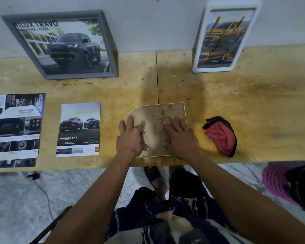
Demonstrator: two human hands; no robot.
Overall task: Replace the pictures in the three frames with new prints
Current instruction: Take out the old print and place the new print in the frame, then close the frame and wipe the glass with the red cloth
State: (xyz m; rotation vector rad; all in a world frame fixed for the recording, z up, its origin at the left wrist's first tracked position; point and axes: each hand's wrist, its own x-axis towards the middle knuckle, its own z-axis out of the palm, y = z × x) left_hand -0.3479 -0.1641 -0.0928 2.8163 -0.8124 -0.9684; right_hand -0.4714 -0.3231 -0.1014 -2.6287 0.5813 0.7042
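Third frame lies face down at the table's near edge, stained backing board up, one end rounded. Your right hand lies flat on the board, fingers spread, pressing. Your left hand grips the board's rounded left edge, fingers over the top near a small dark clip.

Left of this frame: the double-cab print, then a larger print. Just right of it: a red cloth. Behind it, left and right, a grey frame and a white frame lean on the wall.

Risks, as judged: the frame sits close to the table edge, so a hard pull at the clip could slide it off. Prying the worn board unevenly may crack it. Too little pressure from your right hand lets the frame skid.
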